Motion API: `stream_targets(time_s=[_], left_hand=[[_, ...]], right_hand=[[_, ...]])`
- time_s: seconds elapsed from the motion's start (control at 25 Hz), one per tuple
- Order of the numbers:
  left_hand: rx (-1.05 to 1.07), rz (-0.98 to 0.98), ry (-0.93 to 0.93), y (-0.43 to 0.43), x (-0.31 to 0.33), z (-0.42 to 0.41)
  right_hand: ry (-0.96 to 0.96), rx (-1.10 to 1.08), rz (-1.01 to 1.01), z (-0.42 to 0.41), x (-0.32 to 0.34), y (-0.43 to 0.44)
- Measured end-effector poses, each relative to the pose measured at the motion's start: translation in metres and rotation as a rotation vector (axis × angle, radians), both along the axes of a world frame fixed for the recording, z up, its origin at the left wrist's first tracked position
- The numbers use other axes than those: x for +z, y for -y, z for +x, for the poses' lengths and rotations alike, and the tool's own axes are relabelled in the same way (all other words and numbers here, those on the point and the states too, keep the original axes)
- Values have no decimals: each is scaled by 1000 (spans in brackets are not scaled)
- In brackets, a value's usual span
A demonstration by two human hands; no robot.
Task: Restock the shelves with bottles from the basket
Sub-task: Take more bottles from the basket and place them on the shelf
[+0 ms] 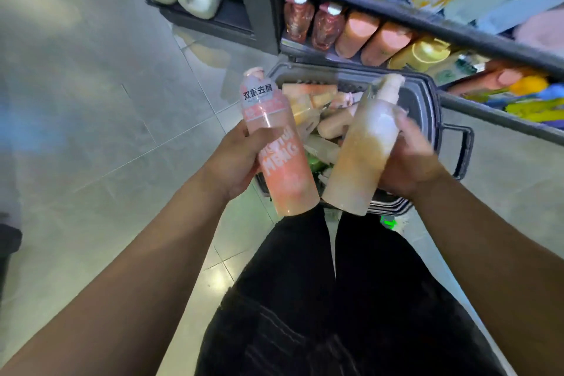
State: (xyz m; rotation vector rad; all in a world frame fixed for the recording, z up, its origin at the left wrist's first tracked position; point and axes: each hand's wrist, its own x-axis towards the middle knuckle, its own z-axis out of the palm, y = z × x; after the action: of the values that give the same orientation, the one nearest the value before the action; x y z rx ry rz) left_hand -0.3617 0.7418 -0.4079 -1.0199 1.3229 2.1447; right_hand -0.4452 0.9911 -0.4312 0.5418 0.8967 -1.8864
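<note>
Two bottles up over the basket (427,107), pink bottle (279,146) gripped in left hand (235,162), pale pump bottle (360,146) in right hand (409,162), labels likely turned for matching against the shelf (427,24).

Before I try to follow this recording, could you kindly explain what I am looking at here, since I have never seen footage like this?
No machine is involved: a person wears a wide-angle camera on the head, looking down at both bare hands, so straight lines bend.

The left hand grips a pink bottle with printed lettering. The right hand holds a paler peach bottle, blurred by movement.

Below them, on the tiled floor, stands a dark basket filled with more bottles. Behind it are store shelves lined with pink, orange and yellow bottles. The black shape at the bottom is the person's trousers.
</note>
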Motion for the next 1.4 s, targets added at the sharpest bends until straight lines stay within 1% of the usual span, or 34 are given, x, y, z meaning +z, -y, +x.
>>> stream_targets(time_s=[0.08,0.24,0.32,0.4,0.48,0.56,0.64,0.72,0.84,1.0,1.16,1.4], left_hand=[[43,60,-10,-14,41,-10],[24,188,-99,-47,120,-26],[2,185,-165,-71,153,-31],[-47,147,-186,-98,177,-34],[-80,140,-195,-131,195,-32],[-87,160,-200,-171,211,-27],[-100,194,-200,-212,223,-22],[-140,227,-211,-256,235,-15],[-235,254,-246,-325,253,-3],[-336,257,-288,-410,282,9],[-419,274,-319,-476,312,9],[-517,237,-437,-540,354,-19]], right_hand=[[-2,-77,-89,-2,42,-1],[-61,-168,-111,6,122,-22],[-98,-215,-114,12,154,-45],[-112,-248,-125,17,180,-72],[-161,-247,-122,26,202,-105],[-229,-248,-46,43,223,-147],[-254,-282,11,63,243,-188],[-257,-388,63,84,261,-229],[-196,-551,112,112,281,-287],[-249,-576,118,141,306,-363],[-333,-659,204,153,338,-423],[-462,-755,266,135,374,-484]])
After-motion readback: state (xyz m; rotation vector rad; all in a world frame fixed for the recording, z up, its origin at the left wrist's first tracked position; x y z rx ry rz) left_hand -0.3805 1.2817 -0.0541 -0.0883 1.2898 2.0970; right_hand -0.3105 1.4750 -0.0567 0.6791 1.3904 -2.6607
